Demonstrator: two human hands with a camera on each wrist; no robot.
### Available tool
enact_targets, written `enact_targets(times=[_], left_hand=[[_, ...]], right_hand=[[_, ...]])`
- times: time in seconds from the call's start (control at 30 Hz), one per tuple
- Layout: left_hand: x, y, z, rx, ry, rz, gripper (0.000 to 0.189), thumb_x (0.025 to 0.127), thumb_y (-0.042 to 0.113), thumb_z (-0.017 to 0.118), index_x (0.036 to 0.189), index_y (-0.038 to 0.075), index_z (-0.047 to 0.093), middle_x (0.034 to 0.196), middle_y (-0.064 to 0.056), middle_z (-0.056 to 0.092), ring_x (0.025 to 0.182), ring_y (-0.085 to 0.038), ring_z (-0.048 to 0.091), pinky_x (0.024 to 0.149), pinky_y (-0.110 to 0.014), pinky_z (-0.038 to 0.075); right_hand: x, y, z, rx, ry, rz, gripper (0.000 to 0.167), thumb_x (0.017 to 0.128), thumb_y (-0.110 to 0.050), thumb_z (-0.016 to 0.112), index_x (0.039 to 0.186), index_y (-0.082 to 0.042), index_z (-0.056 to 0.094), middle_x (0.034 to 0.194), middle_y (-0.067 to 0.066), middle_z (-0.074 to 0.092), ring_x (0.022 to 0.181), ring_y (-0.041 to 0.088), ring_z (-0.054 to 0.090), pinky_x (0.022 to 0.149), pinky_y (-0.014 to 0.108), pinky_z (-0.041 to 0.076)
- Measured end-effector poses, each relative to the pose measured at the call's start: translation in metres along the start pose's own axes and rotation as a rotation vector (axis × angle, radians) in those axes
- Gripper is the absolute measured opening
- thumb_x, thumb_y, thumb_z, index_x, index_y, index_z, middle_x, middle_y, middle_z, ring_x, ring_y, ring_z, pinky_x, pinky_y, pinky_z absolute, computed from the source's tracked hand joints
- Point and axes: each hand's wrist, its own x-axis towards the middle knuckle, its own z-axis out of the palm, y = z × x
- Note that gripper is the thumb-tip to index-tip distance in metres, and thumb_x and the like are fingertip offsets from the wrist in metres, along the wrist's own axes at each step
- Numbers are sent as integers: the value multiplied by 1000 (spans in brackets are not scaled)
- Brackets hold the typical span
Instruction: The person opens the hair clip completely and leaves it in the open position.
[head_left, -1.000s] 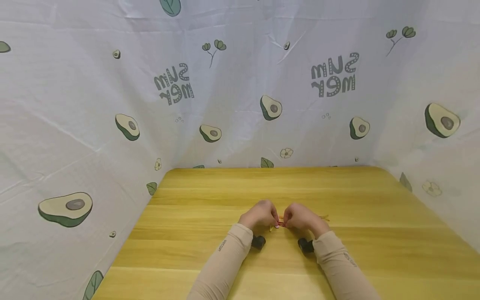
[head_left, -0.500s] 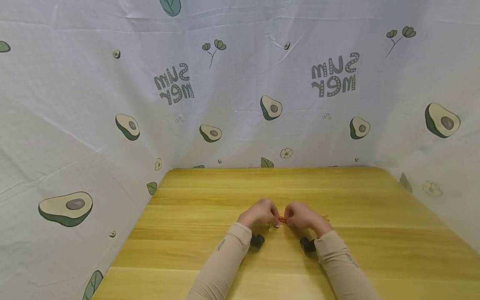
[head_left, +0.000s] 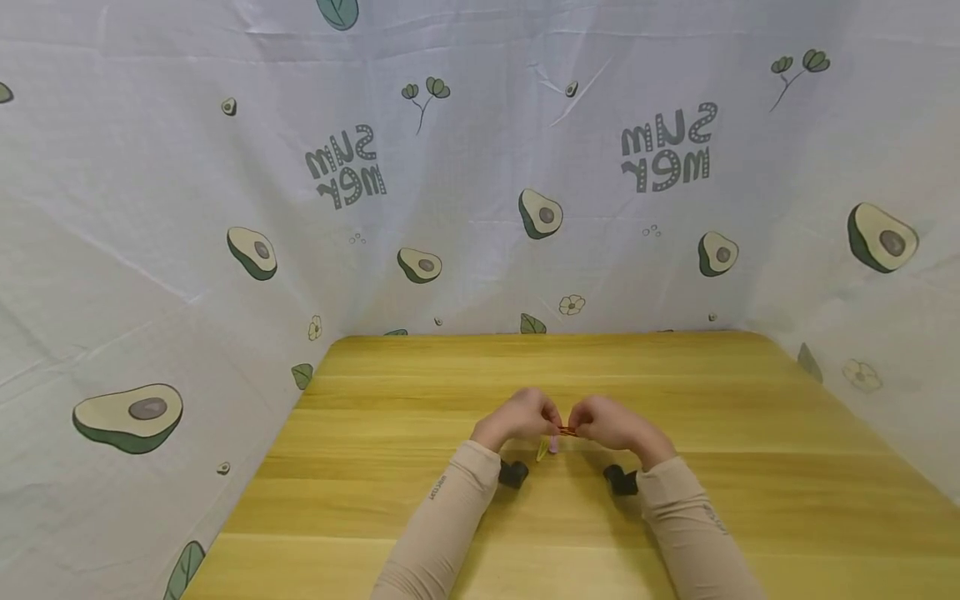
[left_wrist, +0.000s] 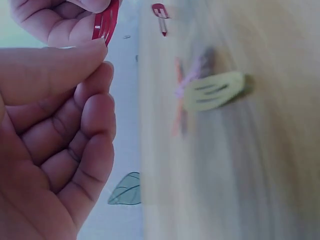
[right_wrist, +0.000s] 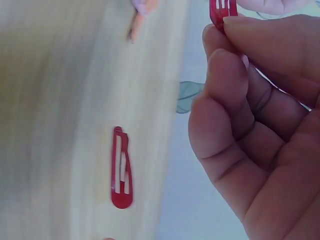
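Here, red hair clip (left_wrist: 111, 24) between hands (head_left: 519, 417) (head_left: 609, 423), pinched by both.

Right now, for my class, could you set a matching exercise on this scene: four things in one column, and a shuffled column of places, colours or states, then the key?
Things:
1. Held clip
2. Yellow clip
3. Sleeves
4. Printed cloth

Descriptions:
A. Down on the tabletop
B. Beige
C. Pinched between the left hand and the right hand
D. Upright behind the tabletop

Right pairs: 1-C, 2-A, 3-B, 4-D.
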Motion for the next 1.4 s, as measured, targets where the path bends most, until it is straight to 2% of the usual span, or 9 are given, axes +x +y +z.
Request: enact_targets(times=[0.23, 0.5, 0.63, 0.73, 0.83, 0.97, 1.23, 1.4], left_hand=[[-4, 9, -10, -20, 0, 36, 11, 95, 8, 67, 87, 6, 74, 82, -2, 71, 64, -8, 47, 54, -20, 38], [-11, 16, -20, -59, 16, 78, 14, 97, 8, 65, 102, 1, 76, 96, -9, 76, 71, -5, 53, 62, -19, 44], [-14, 23, -27, -69, 10, 99, 15, 98, 8, 63, 102, 0, 75, 98, -14, 76, 69, -6, 50, 61, -18, 42], [-17, 27, -30, -83, 10, 111, 14, 98, 7, 63, 101, 1, 75, 98, -15, 75, 68, -7, 48, 61, -19, 41], [-19, 31, -32, -85, 21, 119, 13, 98, 7, 63, 99, 4, 75, 95, -10, 75, 69, -6, 50, 63, -18, 43], [-21, 35, -34, -94, 34, 130, 13, 98, 8, 63, 100, 5, 75, 94, -5, 75, 71, -5, 54, 64, -18, 46], [-24, 38, -35, -176, 28, 130, 13, 97, 6, 63, 100, 5, 75, 91, -3, 73, 71, -7, 54, 65, -19, 46], [-26, 37, -36, -203, 22, 131, 12, 97, 5, 63, 98, 3, 75, 87, -3, 72, 69, -9, 50, 62, -21, 42]], right_hand=[[-5, -10, -9, 18, -10, 8, 13, 88, 9, 53, 90, 7, 66, 80, 12, 66, 70, 14, 54, 62, 28, 44], [-9, -22, -16, 3, 20, 7, 18, 93, 7, 46, 95, 4, 64, 81, 9, 63, 70, 14, 55, 64, 30, 48], [-11, -24, -22, -2, 33, -4, 19, 93, 6, 46, 93, 0, 64, 81, 10, 63, 70, 16, 57, 63, 29, 50], [-13, -26, -26, 18, 33, -15, 19, 94, 6, 46, 94, 0, 64, 82, 11, 63, 72, 21, 60, 65, 34, 54], [-14, -29, -30, 20, 35, -36, 18, 94, 7, 47, 93, 0, 63, 81, 11, 62, 72, 21, 60, 65, 35, 55], [-17, -35, -34, -1, 45, -50, 16, 95, 6, 49, 92, -2, 63, 79, 4, 61, 70, 15, 57, 64, 28, 53], [-24, -40, -38, -10, 40, -60, 14, 96, 4, 51, 93, -4, 63, 79, 2, 61, 69, 10, 58, 64, 28, 54], [-25, -40, -38, 1, 32, -74, 14, 98, 3, 51, 94, -3, 63, 80, 2, 61, 69, 8, 57, 65, 29, 55]])
